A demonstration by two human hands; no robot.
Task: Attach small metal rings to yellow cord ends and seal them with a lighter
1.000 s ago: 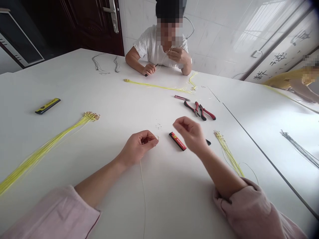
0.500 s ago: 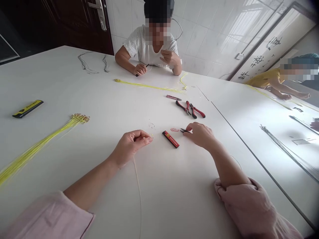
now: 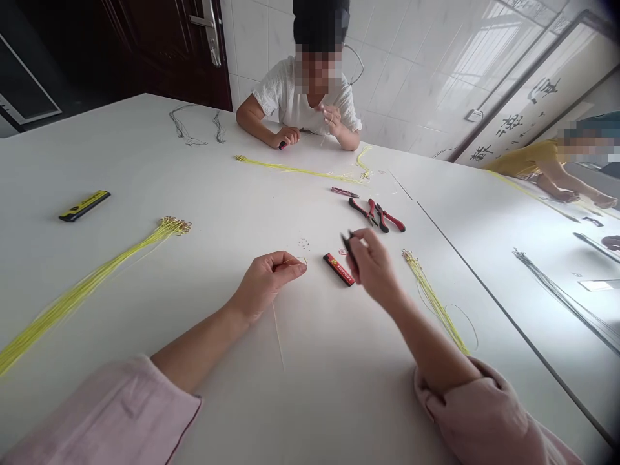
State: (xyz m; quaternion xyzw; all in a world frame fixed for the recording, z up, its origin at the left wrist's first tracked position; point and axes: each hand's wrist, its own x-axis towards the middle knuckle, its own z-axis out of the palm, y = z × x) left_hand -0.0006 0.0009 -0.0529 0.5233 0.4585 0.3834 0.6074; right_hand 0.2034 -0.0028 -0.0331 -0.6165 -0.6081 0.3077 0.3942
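Near the middle of the white table (image 3: 194, 174), my left hand (image 3: 271, 281) pinches a thin pale cord (image 3: 278, 336) between thumb and fingers, and its free end trails down. To its right my right hand (image 3: 372, 265) is closed round small black-tipped tweezers (image 3: 347, 248), raised over the table and a little blurred. Below and left of the tweezers lies a red and black case (image 3: 339, 269), between my hands. Tiny dark bits (image 3: 303, 244) are scattered just beyond my left fingertips.
Yellow cord bundles lie left (image 3: 92, 281) and right (image 3: 433, 297). Two red-black pliers (image 3: 376, 214), a pink tool (image 3: 345, 192) and a yellow-black case (image 3: 84, 206) rest farther off. A person (image 3: 310, 97) sits opposite; another person (image 3: 542, 165) works at far right.
My right hand has lifted the tweezers from the table and moved left, uncovering the right yellow bundle. My left hand keeps its pinch. The whole view has shifted slightly.
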